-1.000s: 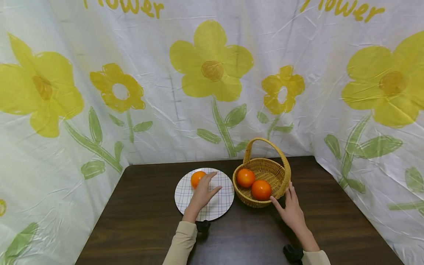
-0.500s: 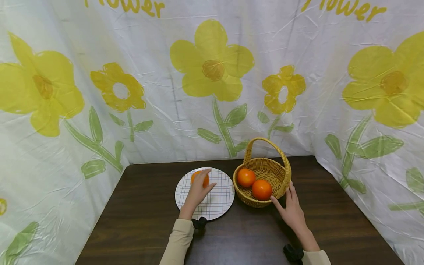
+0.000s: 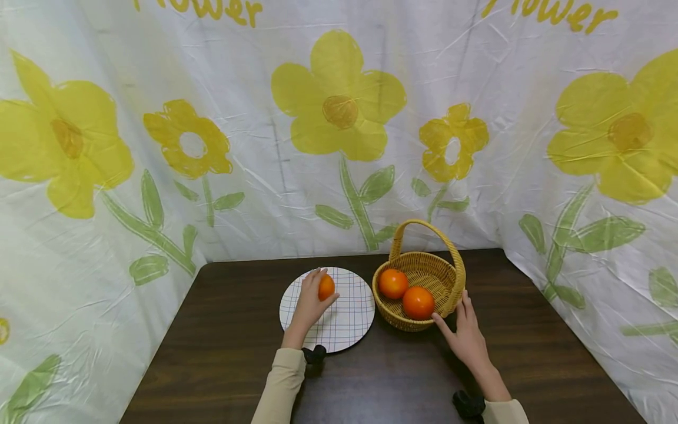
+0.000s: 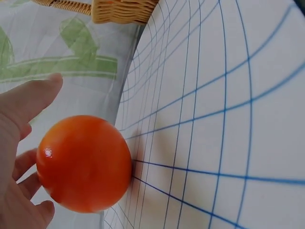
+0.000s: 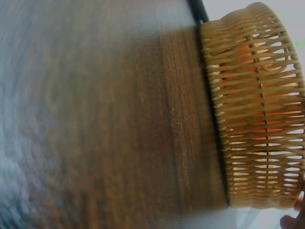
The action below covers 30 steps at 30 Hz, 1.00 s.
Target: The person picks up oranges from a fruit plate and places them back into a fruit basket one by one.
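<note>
A smooth, round orange fruit (image 3: 326,287) sits on a white plate (image 3: 352,318) with a blue grid pattern. My left hand (image 3: 311,303) is at its left side, thumb spread away from the fingers. In the left wrist view the fingers (image 4: 28,174) reach behind the fruit (image 4: 85,163), and the thumb stands apart from it; whether they touch is unclear. Farther right, a wicker basket (image 3: 434,280) with a tall handle holds two similar fruits (image 3: 393,284). My right hand (image 3: 468,338) rests its extended fingers and thumb against the basket's right front side.
The dark wooden table (image 3: 228,353) carries the plate and the basket side by side, nearly touching. Behind and around the table hangs a white cloth (image 3: 254,206) with yellow flowers. Each wrist wears a black device (image 3: 468,405).
My left hand has moved left, from the front right of the fruit to its left side, showing more of the fruit's right side. The right hand and basket have stayed still.
</note>
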Tool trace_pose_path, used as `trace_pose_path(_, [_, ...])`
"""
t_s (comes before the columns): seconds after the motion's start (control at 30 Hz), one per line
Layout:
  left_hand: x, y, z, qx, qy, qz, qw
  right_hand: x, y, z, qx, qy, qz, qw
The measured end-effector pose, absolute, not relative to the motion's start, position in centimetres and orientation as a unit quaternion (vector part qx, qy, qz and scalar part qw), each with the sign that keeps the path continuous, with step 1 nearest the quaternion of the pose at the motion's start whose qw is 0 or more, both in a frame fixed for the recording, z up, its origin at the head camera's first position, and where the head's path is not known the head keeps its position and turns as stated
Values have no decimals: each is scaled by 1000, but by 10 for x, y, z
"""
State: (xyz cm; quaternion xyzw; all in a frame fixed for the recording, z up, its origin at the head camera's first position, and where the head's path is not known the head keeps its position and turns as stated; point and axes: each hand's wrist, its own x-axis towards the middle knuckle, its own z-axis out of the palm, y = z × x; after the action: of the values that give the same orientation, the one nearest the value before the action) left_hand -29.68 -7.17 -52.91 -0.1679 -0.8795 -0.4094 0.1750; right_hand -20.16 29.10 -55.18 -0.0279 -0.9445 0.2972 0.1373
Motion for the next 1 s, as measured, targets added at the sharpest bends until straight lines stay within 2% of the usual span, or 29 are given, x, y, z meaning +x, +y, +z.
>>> trace_pose_path(0.43, [-303, -80, -535, -100, -885, -433, 142, -202, 291, -552, -26, -944, 297, 143])
trace_pose_path(1.0, [-304, -87, -541, -88, -877, -457, 119, -202, 291, -554, -28, -943, 300, 138])
